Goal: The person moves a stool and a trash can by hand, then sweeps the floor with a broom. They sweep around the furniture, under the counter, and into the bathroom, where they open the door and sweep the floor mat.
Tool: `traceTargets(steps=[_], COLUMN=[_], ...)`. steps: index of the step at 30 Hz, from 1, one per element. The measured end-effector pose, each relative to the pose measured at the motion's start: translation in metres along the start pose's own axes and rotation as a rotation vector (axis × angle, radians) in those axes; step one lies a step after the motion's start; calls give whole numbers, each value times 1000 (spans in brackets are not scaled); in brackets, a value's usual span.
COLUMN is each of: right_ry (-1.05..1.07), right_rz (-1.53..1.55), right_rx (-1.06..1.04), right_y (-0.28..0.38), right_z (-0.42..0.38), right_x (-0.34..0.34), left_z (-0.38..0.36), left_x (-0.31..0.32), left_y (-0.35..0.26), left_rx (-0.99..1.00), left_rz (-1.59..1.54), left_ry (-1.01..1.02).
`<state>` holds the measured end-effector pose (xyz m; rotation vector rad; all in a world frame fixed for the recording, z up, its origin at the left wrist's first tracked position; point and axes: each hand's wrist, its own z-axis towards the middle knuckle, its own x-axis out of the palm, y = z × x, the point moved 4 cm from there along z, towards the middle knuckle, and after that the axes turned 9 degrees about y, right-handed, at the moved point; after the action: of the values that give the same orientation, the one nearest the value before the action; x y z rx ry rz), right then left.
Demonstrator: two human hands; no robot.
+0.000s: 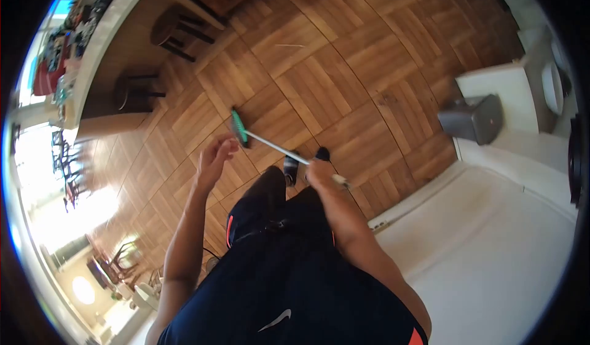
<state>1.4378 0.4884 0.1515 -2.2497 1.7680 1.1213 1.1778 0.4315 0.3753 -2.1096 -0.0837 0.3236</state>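
Your dark shirt (pixel 276 286) fills the bottom centre of the frame, with a forearm reaching up on each side of it. Your right hand (pixel 319 173), just right of centre, is wrapped round the broom (pixel 276 146) near the upper end of its handle, fingers closed, with a short pale stub of the handle poking out past the fist toward the lower right. Your left hand (pixel 216 155), left of centre, is held apart from the handle, its fingers loosely curled and spread. Below your hands, your feet (pixel 291 168) show beside the handle. The broom's long axis slants from your right fist to the upper left, where its green head (pixel 239 128) sits over the floor (pixel 335 93), set crosswise to the handle. You have a wide stretch of wood floor through the centre and top of the frame, with a thin pale strip (pixel 289 45) lying at upper centre. A white surface (pixel 485 234) bounds it at lower right; farther up that side, a grey box (pixel 485 120) stands beside a white cabinet (pixel 496 90). At upper left, two dark stools (pixel 167 28) stand by a cluttered counter (pixel 106 43) that edges the floor.
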Motion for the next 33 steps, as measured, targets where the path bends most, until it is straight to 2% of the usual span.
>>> traceTargets(steps=[2,3,4,6,7,8,10,14,16,18,19,22,23,25,26,27,28,29,31,32,33], right_ry=[-125,-57,-59,-178,-276,-255,-269,-201,-170,-55,34,306,213,178,199,100,108,116,67,89,84], right_rz=[74,36,28,-46,72,-187,-499,-533,-512,-165,-143,-58,-134,-171,-220,-212,-223,-237,-207,-284,-227], right_rx=[59,144,152,197,276,271,202,111,54,95,54,-194,-315,-368,-296,-321,-255,-193,-127,-175,-94], right_y=[-64,-95,-156,-239,-267,-250,-210,-118,-58,7,36,101,139,175,206,231,244,248,250,241,213], right_z=[3,-10,-5,-17,-30,-56,-86,-116,-124,-117,-107,-30,-11,60,78,97,128,161,203,222,250], right_x=[-7,-36,-37,-78,-102,-149,-204,-250,-246,-220,-200,-120,-106,-57,-54,-51,-38,-34,-63,-87,-101], left_z=[-28,-34,-42,-54,-60,-65,-72,-77,-72,-67,-60,-51,-51,-45,-43,-44,-43,-41,-36,-38,-36], left_x=[-9,-9,-12,-15,-18,-21,-28,-45,-57,-72,-79,-111,-119,-142,-149,-152,-153,-158,-169,-171,-174], left_y=[12,21,31,44,50,60,81,116,125,132,142,126,129,135,126,113,103,105,109,112,114], left_rx=[-28,-28,-30,-39,-47,-56,-65,-41,-21,-21,-27,-215,-238,-279,-194,-113,-36,-88,-116,-135,-149], left_rz=[-66,-99,-136,-198,-227,-242,-269,-343,-344,-302,-328,-130,-142,-148,-201,-257,-315,-318,-315,-319,-305], left_ry=[-64,-97,-130,-169,-186,-191,-198,-228,-239,-204,-211,-146,-157,-177,-223,-267,-306,-258,-293,-318,-357])
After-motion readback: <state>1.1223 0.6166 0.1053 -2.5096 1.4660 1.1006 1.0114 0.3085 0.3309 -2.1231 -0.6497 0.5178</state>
